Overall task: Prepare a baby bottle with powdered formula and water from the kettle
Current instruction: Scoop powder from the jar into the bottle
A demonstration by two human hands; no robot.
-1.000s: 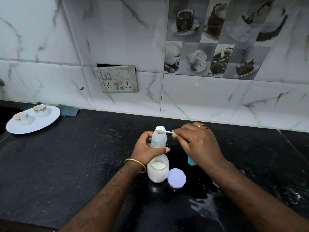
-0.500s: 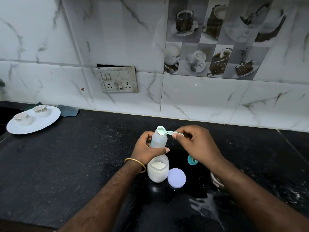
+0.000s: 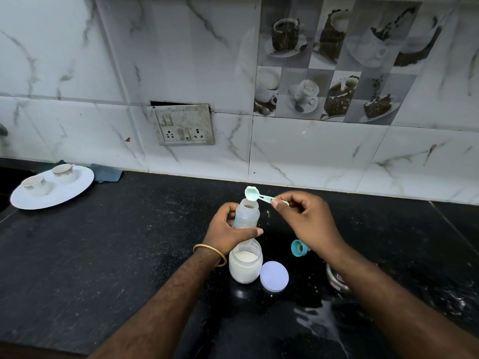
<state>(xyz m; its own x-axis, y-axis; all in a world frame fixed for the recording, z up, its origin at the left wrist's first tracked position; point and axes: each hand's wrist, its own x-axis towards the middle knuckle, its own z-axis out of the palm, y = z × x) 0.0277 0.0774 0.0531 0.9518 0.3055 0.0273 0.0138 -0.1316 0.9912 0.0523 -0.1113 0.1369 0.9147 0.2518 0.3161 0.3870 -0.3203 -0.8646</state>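
The left hand (image 3: 228, 229) curls round the baby bottle (image 3: 246, 216), which stands upright on the black bench (image 3: 103, 255). Right of it, the right hand (image 3: 308, 224) pinches the handle of a teal scoop (image 3: 252, 194), its bowl tipped on edge just above the bottle's open mouth. Nearer, just beside the left wrist, stands an open jar of white powder (image 3: 245, 265), its lid (image 3: 274, 276) touching it on the right.

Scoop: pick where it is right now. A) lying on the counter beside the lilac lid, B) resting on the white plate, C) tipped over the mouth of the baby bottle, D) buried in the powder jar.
C: the right hand pinches the handle of the scoop, whose bowl is tilted just above the open mouth of the baby bottle, which the left hand grips.
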